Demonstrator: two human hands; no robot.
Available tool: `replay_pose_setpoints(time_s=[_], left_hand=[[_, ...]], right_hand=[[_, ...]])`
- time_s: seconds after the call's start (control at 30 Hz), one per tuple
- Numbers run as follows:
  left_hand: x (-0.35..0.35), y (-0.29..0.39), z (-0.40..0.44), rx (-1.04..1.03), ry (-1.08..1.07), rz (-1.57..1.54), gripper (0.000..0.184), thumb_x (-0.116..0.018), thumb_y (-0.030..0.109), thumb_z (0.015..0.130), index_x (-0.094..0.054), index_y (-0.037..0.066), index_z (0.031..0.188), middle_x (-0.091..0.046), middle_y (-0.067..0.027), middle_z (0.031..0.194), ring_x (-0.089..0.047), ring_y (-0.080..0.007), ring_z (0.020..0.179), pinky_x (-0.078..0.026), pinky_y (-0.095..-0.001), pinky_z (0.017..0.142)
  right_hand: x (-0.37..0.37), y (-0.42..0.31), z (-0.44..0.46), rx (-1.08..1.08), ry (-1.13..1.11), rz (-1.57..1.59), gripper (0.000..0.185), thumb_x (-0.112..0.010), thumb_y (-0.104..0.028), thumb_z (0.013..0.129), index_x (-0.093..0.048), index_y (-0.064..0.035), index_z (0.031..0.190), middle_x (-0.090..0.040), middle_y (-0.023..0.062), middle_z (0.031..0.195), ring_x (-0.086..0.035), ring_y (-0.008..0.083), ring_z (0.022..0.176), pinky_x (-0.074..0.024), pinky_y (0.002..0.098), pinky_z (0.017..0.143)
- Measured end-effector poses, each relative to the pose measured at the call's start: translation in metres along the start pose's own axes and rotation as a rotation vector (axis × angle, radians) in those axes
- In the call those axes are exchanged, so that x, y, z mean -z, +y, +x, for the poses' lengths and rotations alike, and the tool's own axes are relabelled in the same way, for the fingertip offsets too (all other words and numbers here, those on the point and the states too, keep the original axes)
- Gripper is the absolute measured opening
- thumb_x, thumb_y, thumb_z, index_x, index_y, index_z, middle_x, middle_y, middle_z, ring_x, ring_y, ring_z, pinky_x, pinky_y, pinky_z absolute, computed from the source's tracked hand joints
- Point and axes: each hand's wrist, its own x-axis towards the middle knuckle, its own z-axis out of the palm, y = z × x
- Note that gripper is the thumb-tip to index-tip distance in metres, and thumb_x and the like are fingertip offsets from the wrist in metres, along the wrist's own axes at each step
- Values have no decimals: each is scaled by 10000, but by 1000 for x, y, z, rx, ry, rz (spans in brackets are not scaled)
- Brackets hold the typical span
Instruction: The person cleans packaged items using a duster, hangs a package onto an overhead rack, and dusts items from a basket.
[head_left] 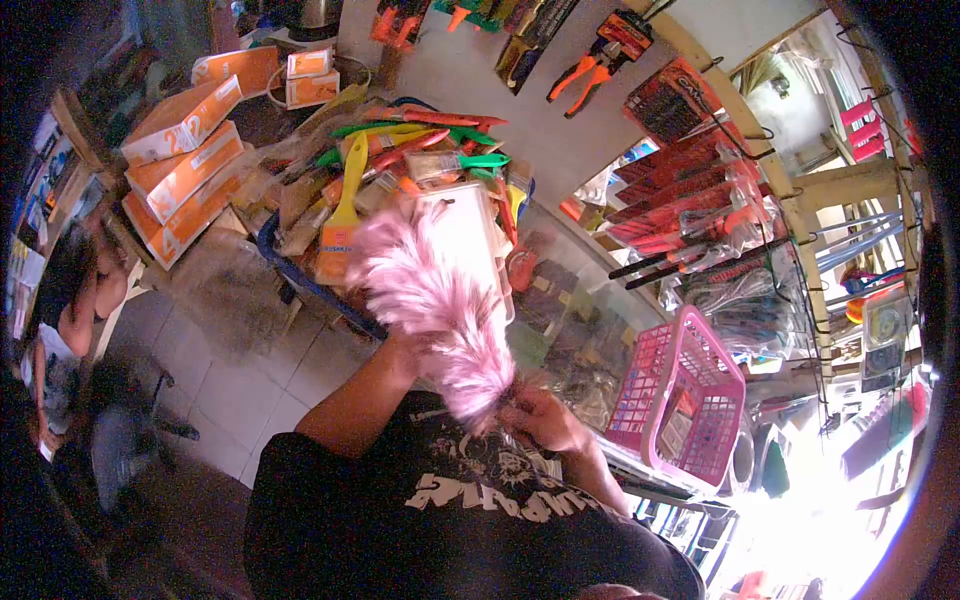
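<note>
A fluffy pink duster (435,300) is held in front of the chest. My right hand (535,415) is closed round its lower end, close to the black shirt. On the other side, my left hand (405,360) is against or behind the fluff, and its fingers are hidden. Beyond the duster's top lies a white box-like container (470,225), partly covered by the fluff. Paintbrushes with yellow, green and red handles are heaped around it, among them a yellow-handled brush (350,190).
Orange and white boxes (190,165) are stacked at the upper left. A pink basket (690,400) stands on the glass counter at the right. Packaged tools, including orange-handled pliers (590,75), hang above. Part of another person (85,280) shows at the far left.
</note>
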Motion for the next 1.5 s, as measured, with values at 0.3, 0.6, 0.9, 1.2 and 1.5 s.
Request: replay_pose_setpoints(time_s=[0.3,0.6,0.9,1.2,1.5], left_hand=[[-14,-5,6,-183,223,276,557,-293,492,866,-323,93,1254,-434,-79,1173,-463,-215,1035,-413,-372,871],[-25,-5,3,-277,235,299,562,-318,503,854,-314,125,1271,-410,-75,1217,-440,-220,1069,-379,-379,909],[-44,-8,3,-324,310,415,596,-337,534,833,-330,111,1253,-432,-81,1188,-481,-230,1008,-412,-374,864],[-32,-4,2,-289,292,427,662,-359,577,801,-327,97,1255,-410,-110,1215,-448,-238,1062,-393,-380,889],[-21,-4,0,-211,160,281,580,-300,533,846,-362,97,1223,-443,-61,1176,-446,-197,1052,-413,-339,850]], right_hand=[[4,9,2,-29,-47,53,275,-488,-285,851,-513,-55,999,-575,116,790,-542,189,729,-430,368,671],[5,-2,2,-106,-16,117,287,-473,-307,864,-517,-40,959,-561,81,764,-512,162,707,-412,327,637],[6,0,4,-176,77,74,277,-487,-295,849,-555,-32,897,-547,111,791,-503,178,755,-404,339,705],[4,-7,7,-278,117,16,272,-478,-288,852,-545,-25,853,-547,97,810,-503,161,759,-413,329,694],[10,3,8,-106,-69,11,284,-472,-308,855,-536,-54,963,-553,112,863,-520,190,790,-413,336,701]])
